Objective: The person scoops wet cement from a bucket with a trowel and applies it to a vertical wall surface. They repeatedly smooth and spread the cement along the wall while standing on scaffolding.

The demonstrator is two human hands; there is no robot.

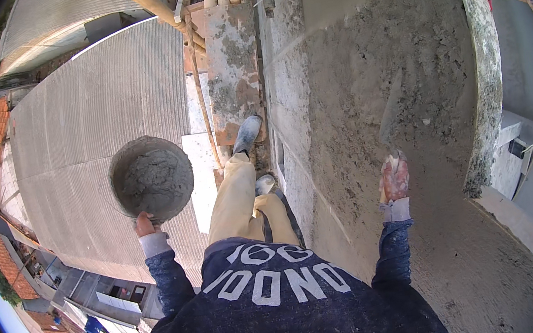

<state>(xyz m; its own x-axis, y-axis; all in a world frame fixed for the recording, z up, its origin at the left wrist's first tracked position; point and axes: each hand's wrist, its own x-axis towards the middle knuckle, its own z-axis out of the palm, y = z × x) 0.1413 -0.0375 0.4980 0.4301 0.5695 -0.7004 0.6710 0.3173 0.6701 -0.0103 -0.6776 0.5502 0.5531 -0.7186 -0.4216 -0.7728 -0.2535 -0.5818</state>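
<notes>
At the left, my left hand [146, 224] grips the near rim of a round, mortar-crusted bucket [144, 145]. Wet grey mortar [156, 180] lies inside it. My right hand [394, 177], smeared with mortar, is closed round the handle of a trowel [393, 107]. The handle itself is hidden by the fingers. The trowel's pointed, grey-coated blade extends away from me over a surface of rough wet mortar [425, 47]. Blade and mortar are so alike in colour that I cannot tell whether they touch.
My boots [248, 134] are by a narrow, mortar-stained plank [231, 71]. Bamboo poles [150, 1] cross beyond it. Corrugated roofing [94, 121] spreads out at the left, lower down. A pale raised edge [486, 66] borders the mortared surface at the right.
</notes>
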